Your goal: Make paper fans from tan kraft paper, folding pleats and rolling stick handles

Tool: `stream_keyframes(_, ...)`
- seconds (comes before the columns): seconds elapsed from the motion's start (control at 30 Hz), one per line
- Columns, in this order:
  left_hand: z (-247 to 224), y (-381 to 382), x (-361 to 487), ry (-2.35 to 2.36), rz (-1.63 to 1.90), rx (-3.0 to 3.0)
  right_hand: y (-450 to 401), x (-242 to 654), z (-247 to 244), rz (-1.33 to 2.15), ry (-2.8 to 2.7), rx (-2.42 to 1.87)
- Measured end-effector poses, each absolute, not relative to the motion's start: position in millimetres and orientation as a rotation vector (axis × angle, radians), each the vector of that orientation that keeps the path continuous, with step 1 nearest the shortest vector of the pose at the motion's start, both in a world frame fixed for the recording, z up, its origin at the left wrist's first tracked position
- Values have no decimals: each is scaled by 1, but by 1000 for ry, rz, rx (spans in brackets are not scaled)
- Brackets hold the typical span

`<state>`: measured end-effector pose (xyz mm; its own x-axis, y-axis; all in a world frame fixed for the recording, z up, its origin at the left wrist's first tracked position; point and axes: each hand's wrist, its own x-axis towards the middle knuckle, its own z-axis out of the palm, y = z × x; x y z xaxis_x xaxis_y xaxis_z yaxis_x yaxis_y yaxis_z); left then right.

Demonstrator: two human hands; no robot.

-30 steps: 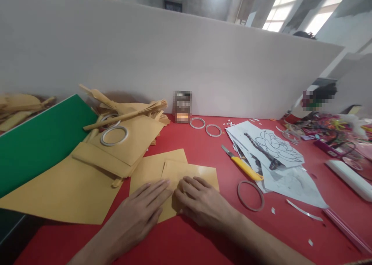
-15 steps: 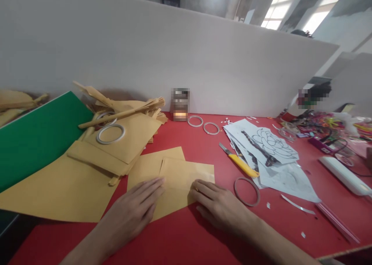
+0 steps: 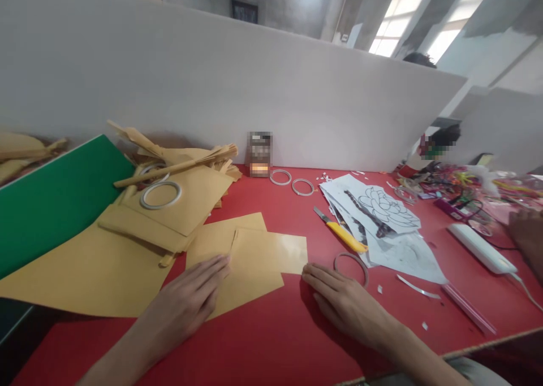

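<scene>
Red bench (image 3: 254,346) carries overlapping brown sheets (image 3: 258,261); left hand (image 3: 194,290) lies flat on them, grip released; right hand (image 3: 343,296), likewise unclenched, sits by their right corner; smoothing seems in hand; the next move calls for steady pressure.

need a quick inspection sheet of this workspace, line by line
surface: red tabletop, white scraps scattered at right
work: brown paper, overlapping pieces
clutter: yellow utility knife, blade exposed; flower drawing; tape roll on paper stack
hands: left hand flat on brown paper; right hand at its right edge, contact unclear
cables: white cable at white device
surroundings: white partition; green board; another person's hand at far right
</scene>
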<state>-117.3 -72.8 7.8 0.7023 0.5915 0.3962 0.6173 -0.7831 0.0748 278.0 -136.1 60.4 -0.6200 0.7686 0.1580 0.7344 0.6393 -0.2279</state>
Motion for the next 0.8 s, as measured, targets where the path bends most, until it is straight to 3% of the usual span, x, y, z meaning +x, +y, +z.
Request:
stream_keyframes(0.43,10,-69,-113,-871,-657,-2748,-132,266,56,-146,-2466,-1287)
stream_keyframes(0.67,32,-64,-83,-782,-518,-2964,-94,212,59,428,-2667,-1200)
stream_keyframes(0.8,32,-62,-75,-786,-514,-2994,-82,217,53,546,-2680,-1154)
